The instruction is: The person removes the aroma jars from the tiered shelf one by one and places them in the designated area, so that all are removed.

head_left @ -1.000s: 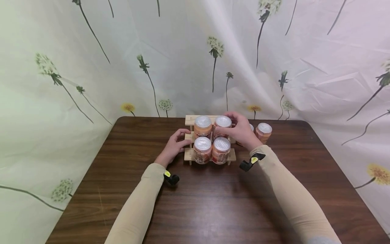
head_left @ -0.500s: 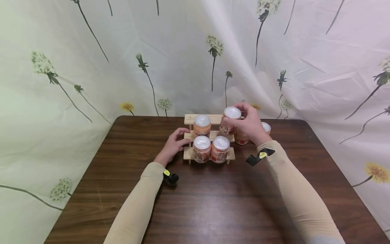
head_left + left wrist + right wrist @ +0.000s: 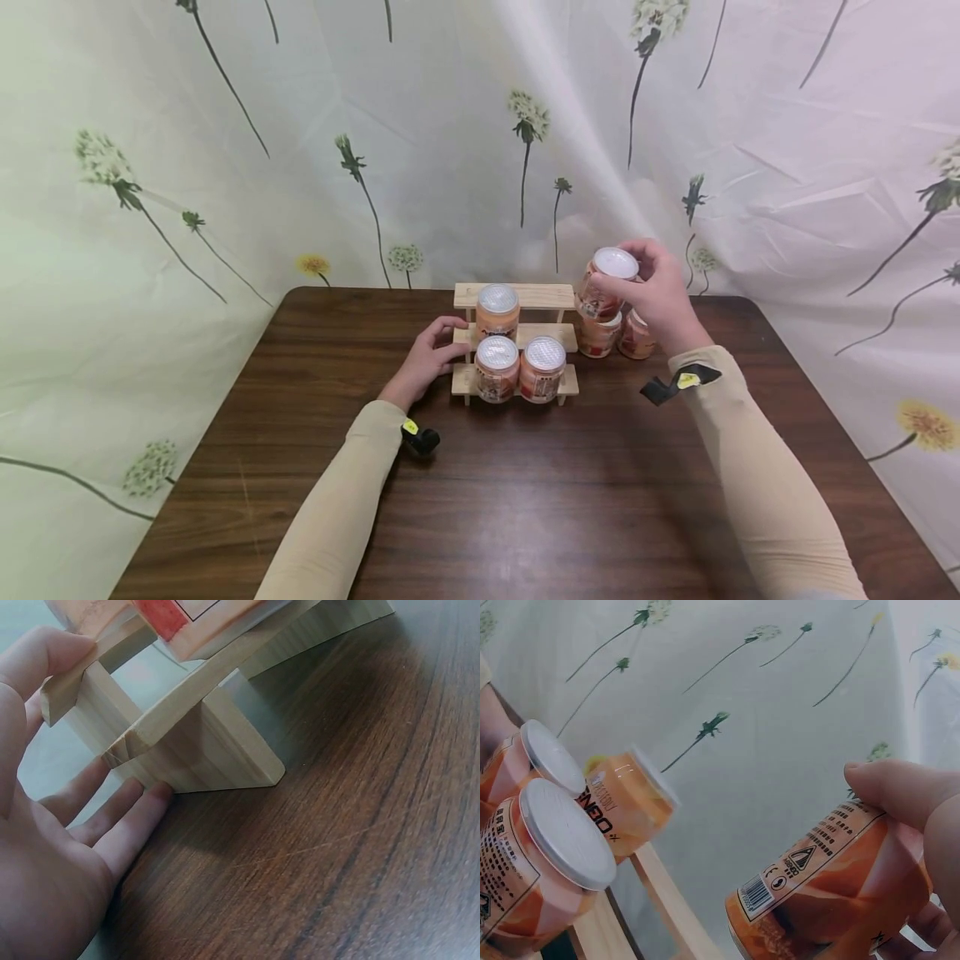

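A three-step wooden rack (image 3: 547, 297) stands near the table's back edge. On its lowest step are two orange-labelled jars with pale lids, a left jar (image 3: 497, 371) and a right jar (image 3: 543, 370); an orange jar (image 3: 498, 312) sits on the middle step's left. My left hand (image 3: 429, 360) touches the rack's left end, its fairly straight fingers against the wood in the left wrist view. To the rack's right, my right hand (image 3: 658, 292) grips another jar (image 3: 603, 287), tilted and raised. In the right wrist view its barcode side shows, with the thumb laid along it.
Two more jars, a nearer jar (image 3: 597, 337) and a jar to its right (image 3: 637, 337), stand on the dark wooden table (image 3: 480, 500) right of the rack, partly hidden by the held jar and hand. A dandelion-print curtain (image 3: 450, 167) hangs behind.
My right hand has lifted a jar off the rack's middle step and carried it to the right, above the table jars. My left hand has stayed at the rack's left end.
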{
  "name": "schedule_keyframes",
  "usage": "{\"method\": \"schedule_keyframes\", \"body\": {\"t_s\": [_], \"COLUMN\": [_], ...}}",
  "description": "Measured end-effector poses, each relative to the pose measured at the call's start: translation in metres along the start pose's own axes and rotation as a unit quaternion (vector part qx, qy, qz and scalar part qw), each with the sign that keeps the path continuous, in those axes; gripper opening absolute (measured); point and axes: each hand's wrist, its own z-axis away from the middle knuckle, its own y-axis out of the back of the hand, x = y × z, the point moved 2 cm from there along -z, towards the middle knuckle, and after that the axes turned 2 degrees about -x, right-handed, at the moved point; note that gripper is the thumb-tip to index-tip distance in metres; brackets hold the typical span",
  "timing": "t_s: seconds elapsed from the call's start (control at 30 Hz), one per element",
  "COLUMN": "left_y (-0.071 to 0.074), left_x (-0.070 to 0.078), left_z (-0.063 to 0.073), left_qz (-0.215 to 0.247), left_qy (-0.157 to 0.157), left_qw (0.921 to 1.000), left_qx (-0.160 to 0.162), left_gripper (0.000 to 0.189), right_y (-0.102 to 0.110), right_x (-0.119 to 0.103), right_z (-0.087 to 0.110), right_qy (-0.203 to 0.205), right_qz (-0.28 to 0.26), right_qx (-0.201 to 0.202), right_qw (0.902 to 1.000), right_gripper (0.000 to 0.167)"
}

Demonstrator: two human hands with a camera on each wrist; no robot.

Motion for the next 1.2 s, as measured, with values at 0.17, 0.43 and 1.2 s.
{"method": "schedule_keyframes", "body": {"t_s": [0.17,0.43,1.2], "left_y": [0.000,0.001,0.000], "left_x": [0.000,0.001,0.000], "left_z": [0.000,0.000,0.001], "left_qz": [-0.001,-0.005,0.008], "left_qy": [-0.002,-0.003,-0.005], "left_qw": [1.0000,1.0000,1.0000], "left_qx": [-0.002,-0.001,-0.004], "left_gripper": [0.041,0.039,0.036], "right_y": [0.012,0.024,0.024], "right_x": [-0.003,0.007,0.062], "right_z": [0.008,0.021,0.049], "right_qy": [0.004,0.018,-0.004], "right_qz": [0.006,0.035,0.139], "right_qx": [0.013,0.005,-0.065], "right_qw": [0.9999,0.9992,0.9881], "right_gripper": [0.042,0.043,0.052]}}
